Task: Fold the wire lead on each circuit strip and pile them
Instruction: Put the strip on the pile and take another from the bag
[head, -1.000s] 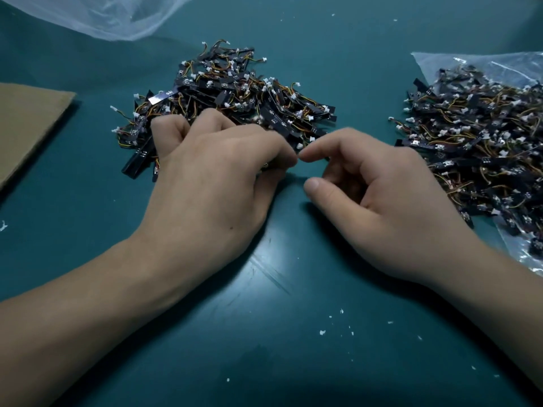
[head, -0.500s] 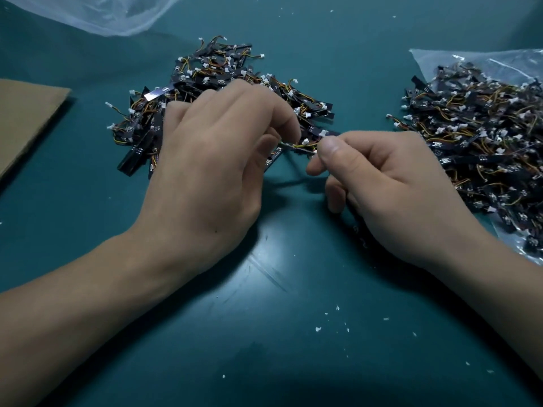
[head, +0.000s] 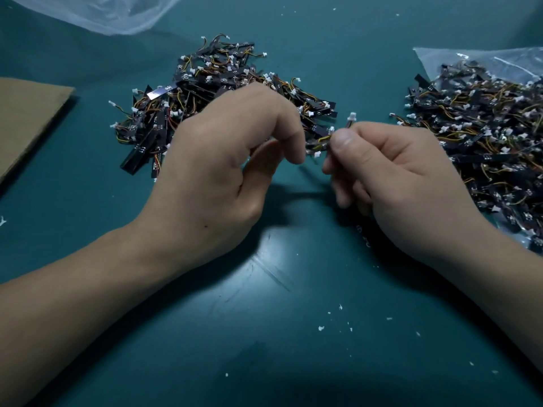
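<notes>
The right hand (head: 405, 177) pinched a wire lead (head: 351, 117) just beside the middle pile (head: 223, 80); the left hand (head: 223, 171) curled close, its hold unclear. A tight, flat fold would likely stack best

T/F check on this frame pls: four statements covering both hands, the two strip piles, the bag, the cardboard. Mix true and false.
1. The right hand pinches a wire lead with a white connector at its tip. True.
2. Both strip piles lie on plastic. False: only the right pile lies on a clear bag; the middle pile lies on the bare table.
3. A cardboard sheet lies left of the middle pile. True.
4. The left hand lies flat with straight fingers. False: its fingers are curled.
</notes>
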Available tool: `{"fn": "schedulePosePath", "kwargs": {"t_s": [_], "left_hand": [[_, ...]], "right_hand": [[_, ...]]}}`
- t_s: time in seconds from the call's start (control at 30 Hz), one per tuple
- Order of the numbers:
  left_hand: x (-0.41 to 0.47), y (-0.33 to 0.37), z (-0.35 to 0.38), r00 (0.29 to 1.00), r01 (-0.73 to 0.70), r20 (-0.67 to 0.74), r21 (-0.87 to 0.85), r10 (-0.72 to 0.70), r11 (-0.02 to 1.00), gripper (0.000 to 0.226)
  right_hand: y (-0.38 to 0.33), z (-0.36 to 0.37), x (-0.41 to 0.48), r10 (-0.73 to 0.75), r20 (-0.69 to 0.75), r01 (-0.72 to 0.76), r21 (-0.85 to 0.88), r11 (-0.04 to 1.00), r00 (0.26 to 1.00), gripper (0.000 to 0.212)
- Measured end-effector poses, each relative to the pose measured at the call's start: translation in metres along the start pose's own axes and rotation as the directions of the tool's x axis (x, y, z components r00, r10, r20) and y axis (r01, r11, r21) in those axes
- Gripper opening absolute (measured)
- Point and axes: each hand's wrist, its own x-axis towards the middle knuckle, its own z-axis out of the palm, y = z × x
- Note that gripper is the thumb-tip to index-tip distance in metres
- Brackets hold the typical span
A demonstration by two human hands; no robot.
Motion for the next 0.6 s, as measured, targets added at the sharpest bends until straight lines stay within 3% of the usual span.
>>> {"fn": "schedulePosePath", "kwargs": {"t_s": [0.03, 0.1, 0.13, 0.23, 0.6], "left_hand": [[-0.003, 0.000, 0.001, 0.999, 0.039, 0.015, 0.015, -0.039, 0.999, 0.028], [-0.016, 0.009, 0.001, 0.981, -0.103, -0.164, -0.015, 0.099, 0.995, 0.007], [-0.026, 0.013, 0.002, 0.962, -0.144, -0.232, 0.004, 0.141, 0.990, 0.011], [-0.029, 0.007, 0.001, 0.968, -0.161, -0.199, -0.016, 0.155, 0.987, 0.021], [-0.030, 0.008, -0.001, 0.992, -0.051, -0.120, -0.193, 0.028, 0.980, 0.005]], "right_hand": [[0.000, 0.000, 0.000, -0.003, -0.011, 0.004, 0.005, 1.000, 1.000, 0.035], [-0.001, -0.001, 0.000, -0.018, -0.015, 0.018, 0.031, 0.999, 1.000, 0.032], [-0.002, -0.001, -0.001, -0.029, -0.007, 0.030, 0.033, 0.999, 1.000, 0.032], [-0.002, 0.001, -0.004, -0.076, 0.044, 0.076, 0.000, 0.997, 0.996, 0.032], [-0.003, 0.001, -0.008, -0.099, 0.133, 0.123, -0.181, 0.976, 0.986, 0.026]]}}
